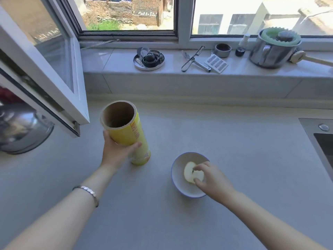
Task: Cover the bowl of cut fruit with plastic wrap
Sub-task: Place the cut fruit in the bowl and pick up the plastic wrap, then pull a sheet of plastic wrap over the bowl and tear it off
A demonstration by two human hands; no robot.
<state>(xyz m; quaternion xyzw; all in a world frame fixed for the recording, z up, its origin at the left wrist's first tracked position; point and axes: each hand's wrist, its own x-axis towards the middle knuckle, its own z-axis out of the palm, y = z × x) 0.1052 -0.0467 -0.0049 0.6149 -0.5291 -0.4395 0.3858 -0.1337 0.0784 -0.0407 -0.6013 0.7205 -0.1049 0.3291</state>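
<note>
A yellow roll of plastic wrap (129,136) with a wide cardboard core stands upright on the grey counter, left of centre. My left hand (117,150) grips its side from the left. To the right sits a small white bowl (177,183) with a blue rim. Inside it lies a pale cut apple piece (191,173). My right hand (214,179) reaches into the bowl, with thumb and fingers pinching the apple piece.
An open window sash (45,69) juts over the counter at the left, above a steel pot lid (21,130). The sill at the back carries a steel dish (149,59), a peeler (193,59), a grater and a steel pot (273,49). A sink edge (320,139) is at the right.
</note>
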